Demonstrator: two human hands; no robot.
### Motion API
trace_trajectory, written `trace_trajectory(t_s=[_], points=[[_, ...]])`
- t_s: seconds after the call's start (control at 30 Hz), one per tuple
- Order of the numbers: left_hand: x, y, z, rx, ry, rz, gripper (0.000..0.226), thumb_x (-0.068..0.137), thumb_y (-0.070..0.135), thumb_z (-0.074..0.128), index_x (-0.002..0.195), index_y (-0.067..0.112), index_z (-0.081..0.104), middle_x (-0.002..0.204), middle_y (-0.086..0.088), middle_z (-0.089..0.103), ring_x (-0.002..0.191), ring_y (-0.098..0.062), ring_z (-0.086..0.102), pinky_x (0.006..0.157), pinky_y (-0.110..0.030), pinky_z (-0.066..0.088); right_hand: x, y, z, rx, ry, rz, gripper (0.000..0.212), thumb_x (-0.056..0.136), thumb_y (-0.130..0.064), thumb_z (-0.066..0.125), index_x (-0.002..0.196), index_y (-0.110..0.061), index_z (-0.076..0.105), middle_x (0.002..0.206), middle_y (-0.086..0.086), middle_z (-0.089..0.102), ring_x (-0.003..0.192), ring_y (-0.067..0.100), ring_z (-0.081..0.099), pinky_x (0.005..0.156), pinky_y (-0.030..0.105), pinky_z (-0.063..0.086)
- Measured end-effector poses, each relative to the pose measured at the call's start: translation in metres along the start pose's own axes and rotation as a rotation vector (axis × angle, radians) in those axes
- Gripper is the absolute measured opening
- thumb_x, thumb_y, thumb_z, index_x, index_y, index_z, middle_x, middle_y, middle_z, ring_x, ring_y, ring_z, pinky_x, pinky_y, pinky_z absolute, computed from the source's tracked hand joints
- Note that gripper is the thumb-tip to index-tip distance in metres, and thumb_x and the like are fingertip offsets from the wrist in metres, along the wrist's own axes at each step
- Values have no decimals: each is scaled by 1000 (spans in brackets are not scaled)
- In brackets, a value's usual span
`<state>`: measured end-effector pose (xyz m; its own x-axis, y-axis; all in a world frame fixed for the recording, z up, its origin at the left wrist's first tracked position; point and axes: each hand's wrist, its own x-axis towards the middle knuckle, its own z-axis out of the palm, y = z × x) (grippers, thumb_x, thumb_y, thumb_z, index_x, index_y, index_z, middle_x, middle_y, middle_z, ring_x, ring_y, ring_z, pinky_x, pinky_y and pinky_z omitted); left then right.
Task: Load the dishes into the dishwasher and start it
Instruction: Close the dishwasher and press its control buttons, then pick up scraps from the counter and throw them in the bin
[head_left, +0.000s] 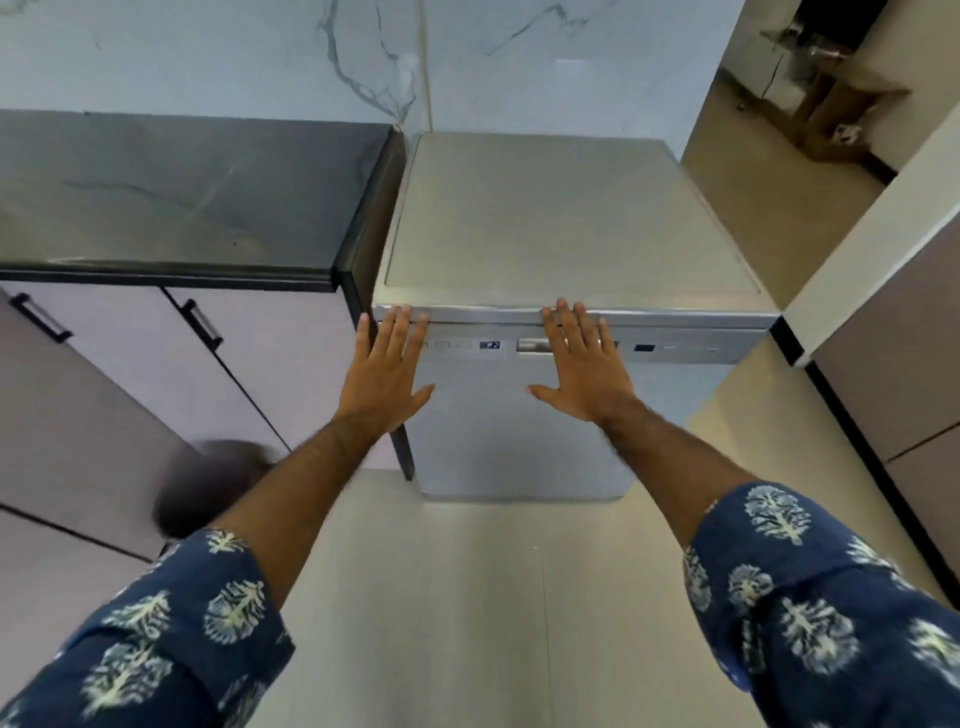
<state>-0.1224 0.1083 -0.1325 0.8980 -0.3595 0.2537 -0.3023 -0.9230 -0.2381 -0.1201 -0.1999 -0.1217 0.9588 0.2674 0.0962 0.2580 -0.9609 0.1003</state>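
Head view: I see dishwasher (519, 441) standing upright at centre, door closed and facing me, just right of black counter (182, 192). My left hand (387, 371) flat, fingers straight and spread, fingertips at door's top edge, gripping nothing. My right hand (582, 369) likewise flat, covering part of handle (532, 345). Display (489, 345) lit, digits too small to be sure of. Dark blurred object (208, 483) low left, unidentifiable. Patterned sleeves (810, 587) cut off by frame.
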Motion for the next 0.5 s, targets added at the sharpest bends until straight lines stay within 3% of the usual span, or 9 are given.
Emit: trace_trajectory(t_s=[0.17,0.4,0.5], points=[[-26,-5,-100,-41,-84,1,100,91,73,37,160,8,5,167,-18,4,155,-36,2,123,-59,5,-27,-8,-97,8,-122,-65,101,91,-71,41,157,-14,-11,166,8,-11,153,26,-10,123,51,-5],[-71,-37,-212,-22,-95,-70,95,93,73,29,159,7,11,167,-17,11,154,-36,5,122,-61,9,-32,-40,-203,41,-53,-187,99,91,-72,38,157,-15,-9,166,8,-9,153,27,-8,122,53,-4],[-92,-65,-241,15,-91,-140,93,93,74,16,158,7,18,165,-16,18,154,-36,12,121,-62,14,-19,-67,-228,54,-13,-239,99,90,-73,37,158,-16,-7,166,9,-7,153,28,-6,122,55,-2]])
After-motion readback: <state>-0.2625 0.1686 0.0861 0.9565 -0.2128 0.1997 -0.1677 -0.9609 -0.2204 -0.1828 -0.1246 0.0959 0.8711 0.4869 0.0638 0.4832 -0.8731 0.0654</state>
